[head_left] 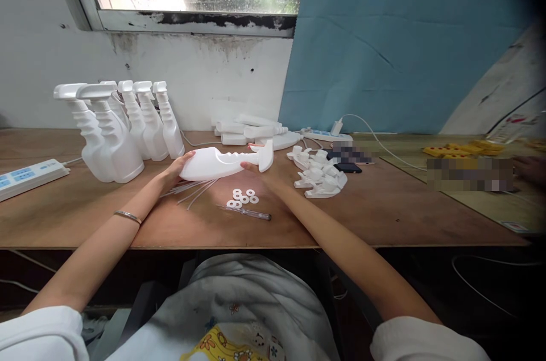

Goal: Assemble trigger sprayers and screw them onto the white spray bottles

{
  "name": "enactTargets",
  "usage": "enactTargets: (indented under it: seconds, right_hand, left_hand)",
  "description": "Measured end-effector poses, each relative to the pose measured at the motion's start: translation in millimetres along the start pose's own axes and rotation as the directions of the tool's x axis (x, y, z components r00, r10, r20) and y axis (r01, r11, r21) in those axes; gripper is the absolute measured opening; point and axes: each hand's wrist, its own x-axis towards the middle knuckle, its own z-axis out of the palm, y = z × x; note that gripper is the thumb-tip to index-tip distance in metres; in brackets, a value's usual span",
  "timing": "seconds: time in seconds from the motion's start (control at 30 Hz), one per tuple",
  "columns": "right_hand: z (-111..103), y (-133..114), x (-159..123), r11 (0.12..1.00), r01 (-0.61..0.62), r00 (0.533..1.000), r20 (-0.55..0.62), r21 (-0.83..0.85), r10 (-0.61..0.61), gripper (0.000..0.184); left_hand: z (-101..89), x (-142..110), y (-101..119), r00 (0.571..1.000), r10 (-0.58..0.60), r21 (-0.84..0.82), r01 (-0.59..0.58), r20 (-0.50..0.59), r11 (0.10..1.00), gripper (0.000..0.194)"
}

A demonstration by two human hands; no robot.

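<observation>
Bottle (213, 164) lies sideways, clamped in the fingers of left hand (174, 170) at base and right hand (273, 178) at spray head (266, 156).

Left sleeve (40, 333): plain white, loose, with a seam line near its hem, lower left corner of the frame
Right sleeve (426, 339): matching white, wide, rounded at the edge, lower right
Bracelet (127, 216): thin, silver-coloured, around the left forearm (100, 253)
Lap fabric (260, 278): pale grey-white, creased, small flowers, bottom centre
Yellow print (219, 344): orange flowers, bottom edge
</observation>
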Motion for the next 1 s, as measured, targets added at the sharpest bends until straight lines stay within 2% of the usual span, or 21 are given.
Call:
enactTargets:
  seconds: [0.1,0.23,0.37,0.47,0.7,0.83,0.9,1.0]
  right_hand:
    - [-1.3,0.8,0.5,1.0,0.001,1.0,0.009,-0.01,-0.001,0.062]
    - [-1.6,2.6,1.1,1.0,-0.015,0.999,0.038,-0.016,0.016,0.058]
    - [0.7,7.1,3.3,0.997,-0.062,0.997,0.039,0.055,0.059,0.056]
    - [1.6,10.7,4.8,0.989,-0.095,0.995,0.035,0.11,0.091,0.054]
    - [1.4,12.9,3.8,0.971,-0.109,0.993,0.066,0.212,0.097,0.047]
    - [0.6,16.3,6.3,0.953,-0.175,0.982,-0.024,0.248,0.186,0.04]
    - [-0.5,18.6,8.1,0.947,-0.19,0.976,-0.055,0.26,0.211,0.038]
    - [-1.8,20.6,10.0,0.943,-0.181,0.977,-0.055,0.28,0.204,0.037]
  left_hand:
    - [0.3,-3.5,2.5,1.0,-0.022,-0.007,0.022,0.005,1.0,0.038]
    - [0.7,-7.4,7.4,0.99,0.123,0.03,-0.121,-0.075,0.992,0.045]
    - [-1.3,-8.5,9.6,0.936,0.311,0.135,-0.291,-0.163,0.947,0.048]
    - [-2.7,-10.8,11.8,0.888,0.429,0.228,-0.389,-0.165,0.893,0.045]
    - [-5.0,-18.2,23.2,0.811,0.562,0.426,-0.456,-0.164,0.781,0.052]
    - [-1.7,-22.8,23.3,0.747,0.655,0.639,-0.45,-0.113,0.623,0.061]
    - [0.9,-24.7,20.8,0.738,0.673,0.733,-0.426,-0.058,0.531,0.064]
    - [1.9,-24.8,17.1,0.733,0.681,0.799,-0.404,-0.009,0.445,0.065]
